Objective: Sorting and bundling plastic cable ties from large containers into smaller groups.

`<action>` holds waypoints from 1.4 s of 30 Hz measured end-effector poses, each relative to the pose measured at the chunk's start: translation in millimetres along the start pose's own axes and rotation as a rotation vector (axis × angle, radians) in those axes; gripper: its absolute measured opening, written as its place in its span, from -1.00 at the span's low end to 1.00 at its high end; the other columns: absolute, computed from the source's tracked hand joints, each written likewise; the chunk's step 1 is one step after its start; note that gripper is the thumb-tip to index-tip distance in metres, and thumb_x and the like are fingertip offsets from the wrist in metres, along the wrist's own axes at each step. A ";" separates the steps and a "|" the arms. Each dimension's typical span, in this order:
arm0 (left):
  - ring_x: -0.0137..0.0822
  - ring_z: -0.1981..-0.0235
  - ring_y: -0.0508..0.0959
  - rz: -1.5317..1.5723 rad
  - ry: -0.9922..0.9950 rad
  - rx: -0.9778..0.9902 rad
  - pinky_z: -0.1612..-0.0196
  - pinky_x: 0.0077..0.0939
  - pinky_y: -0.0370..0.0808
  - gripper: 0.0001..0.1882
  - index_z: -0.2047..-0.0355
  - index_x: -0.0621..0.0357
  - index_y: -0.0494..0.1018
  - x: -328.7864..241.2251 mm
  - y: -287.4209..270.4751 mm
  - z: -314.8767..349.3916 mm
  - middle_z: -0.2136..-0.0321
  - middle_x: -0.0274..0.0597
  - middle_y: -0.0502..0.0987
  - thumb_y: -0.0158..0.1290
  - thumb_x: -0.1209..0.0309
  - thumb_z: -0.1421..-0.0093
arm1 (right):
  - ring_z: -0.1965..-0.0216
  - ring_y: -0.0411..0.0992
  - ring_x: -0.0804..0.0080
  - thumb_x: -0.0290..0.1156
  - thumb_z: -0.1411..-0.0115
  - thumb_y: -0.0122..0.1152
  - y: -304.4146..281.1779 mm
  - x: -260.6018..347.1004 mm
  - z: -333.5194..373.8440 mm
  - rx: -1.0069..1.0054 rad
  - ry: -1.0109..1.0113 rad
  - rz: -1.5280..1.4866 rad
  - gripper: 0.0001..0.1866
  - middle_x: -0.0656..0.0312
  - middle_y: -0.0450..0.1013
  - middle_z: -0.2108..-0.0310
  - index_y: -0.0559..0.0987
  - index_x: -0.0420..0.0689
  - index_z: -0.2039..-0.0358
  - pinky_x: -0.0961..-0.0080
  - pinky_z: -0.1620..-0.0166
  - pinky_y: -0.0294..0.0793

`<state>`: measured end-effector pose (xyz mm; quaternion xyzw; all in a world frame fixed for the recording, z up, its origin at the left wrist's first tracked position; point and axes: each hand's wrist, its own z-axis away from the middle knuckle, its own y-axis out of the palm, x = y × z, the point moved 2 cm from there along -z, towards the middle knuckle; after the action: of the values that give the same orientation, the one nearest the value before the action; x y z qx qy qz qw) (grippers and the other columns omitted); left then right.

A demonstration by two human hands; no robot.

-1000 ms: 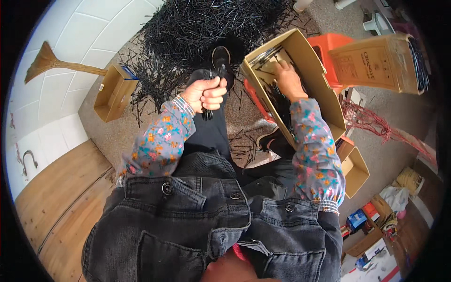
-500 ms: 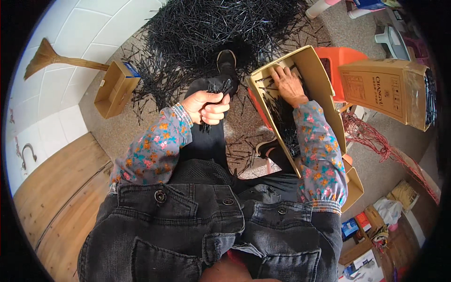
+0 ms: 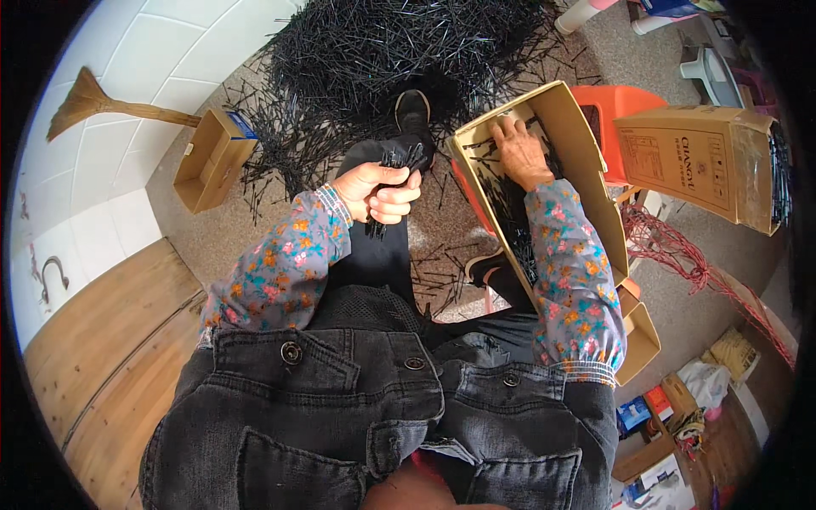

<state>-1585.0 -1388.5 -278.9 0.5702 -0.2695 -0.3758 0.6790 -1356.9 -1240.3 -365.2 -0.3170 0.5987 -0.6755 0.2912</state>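
My left hand [image 3: 381, 191] is closed around a bundle of thin black plastic sticks [image 3: 403, 158], held above my left leg. The ends stick out above and below the fist. My right hand [image 3: 523, 153] reaches into a long, open cardboard box [image 3: 578, 140] between my knees. Its fingers are somewhat apart, resting on the layer of black sticks [image 3: 507, 204] near the box's far end. The fingertips are partly hidden, and I make out nothing gripped in them. My right forearm covers part of the box's near end.
A large heap of the same sticks [image 3: 408, 51] lies ahead on the floor. An orange stool [image 3: 608, 106] stands right, beside a filled carton [image 3: 680, 161]. Red string [image 3: 680, 251] trails nearby. At left are a small open box [image 3: 204, 166] and a broom [image 3: 93, 102].
My right hand has shifted slightly within the box, and its forearm has moved a little to the left. My left hand keeps hold of its bundle, with little change.
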 end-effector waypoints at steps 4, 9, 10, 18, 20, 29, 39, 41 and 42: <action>-0.63 0.76 0.07 0.009 0.007 -0.001 0.71 -0.71 0.08 -0.80 0.34 0.09 0.36 -1.3 0.2 3.1 0.74 -0.51 0.10 -0.12 0.24 -0.26 | 0.11 0.28 0.15 -0.49 0.06 0.06 -5.0 2.5 -3.8 0.096 -0.032 0.021 -0.54 0.13 0.26 0.17 0.35 -0.06 0.06 0.28 0.20 0.42; -0.62 0.75 0.07 0.001 -0.008 0.003 0.71 -0.70 0.07 -0.80 0.34 0.09 0.36 -0.5 1.7 -1.8 0.73 -0.51 0.10 -0.12 0.24 -0.26 | 0.11 0.29 0.21 -0.48 0.04 0.03 9.7 -6.6 9.9 -0.033 -0.026 0.042 -0.71 0.17 0.30 0.27 0.41 -0.09 0.22 0.27 0.22 0.41; -0.62 0.75 0.07 0.002 -0.002 -0.002 0.71 -0.70 0.07 -0.80 0.34 0.09 0.36 -0.2 1.9 -0.8 0.73 -0.51 0.10 -0.12 0.24 -0.26 | 0.12 0.30 0.22 -0.47 0.04 0.03 13.1 -2.1 10.3 -0.024 -0.072 0.055 -0.75 0.18 0.31 0.28 0.42 -0.10 0.27 0.27 0.22 0.40; -0.63 0.75 0.08 -0.006 0.026 -0.014 0.69 -0.71 0.08 -0.82 0.34 0.08 0.36 0.8 1.0 -4.5 0.73 -0.52 0.10 -0.12 0.26 -0.26 | 0.34 0.35 0.24 -0.42 -0.03 -0.01 11.6 -13.6 25.4 -0.189 -0.222 0.133 -0.90 0.24 0.40 0.35 0.45 -0.13 0.44 0.29 0.41 0.36; -0.63 0.75 0.08 -0.008 0.027 -0.013 0.69 -0.71 0.08 -0.82 0.34 0.08 0.36 2.5 1.3 -6.0 0.73 -0.52 0.10 -0.12 0.26 -0.26 | 0.41 0.36 0.22 -0.42 -0.04 -0.02 2.1 -10.9 30.9 -0.242 -0.230 0.138 -0.91 0.23 0.41 0.38 0.44 -0.12 0.45 0.29 0.46 0.34; -0.65 0.78 0.07 -0.126 0.129 -0.154 0.72 -0.72 0.05 -0.90 0.36 0.05 0.35 11.0 3.6 -17.5 0.75 -0.53 0.09 -0.10 0.34 -0.25 | 0.71 0.20 0.59 -0.41 -0.25 -0.09 -109.4 48.0 95.0 -0.191 0.749 -1.772 -0.85 0.28 0.37 0.56 0.44 -0.18 0.32 0.70 0.65 0.15; -0.69 0.80 0.18 -0.589 0.367 -0.452 0.74 -0.75 0.10 -0.91 0.38 0.13 0.40 68.4 106.9 -61.2 0.76 -0.52 0.26 0.08 0.43 -0.13 | 0.69 0.20 0.65 -0.40 -0.27 -0.09 -159.3 134.2 140.3 -0.498 0.587 -2.048 -0.81 0.25 0.41 0.52 0.45 -0.24 0.26 0.76 0.72 0.08; -0.68 0.80 0.20 -0.729 0.410 -0.393 0.74 -0.76 0.12 -0.89 0.37 0.15 0.42 76.3 118.8 -62.4 0.73 -0.49 0.32 0.10 0.45 -0.10 | 0.71 0.18 0.67 -0.38 -0.26 -0.07 -164.8 143.3 147.4 -0.511 0.583 -2.021 -0.81 0.27 0.40 0.54 0.45 -0.23 0.29 0.77 0.72 0.09; -0.68 0.80 0.20 -0.735 0.407 -0.393 0.74 -0.76 0.12 -0.89 0.37 0.15 0.42 79.6 123.5 -60.7 0.73 -0.49 0.32 0.10 0.45 -0.10 | 0.72 0.17 0.69 -0.36 -0.26 -0.06 -167.2 146.9 150.6 -0.513 0.581 -1.991 -0.81 0.30 0.39 0.57 0.45 -0.21 0.33 0.78 0.72 0.09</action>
<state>-1466.2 -1410.5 -175.7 0.5507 0.1656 -0.5161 0.6348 -1334.7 -1428.9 -175.1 -0.5418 0.2412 -0.5128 -0.6207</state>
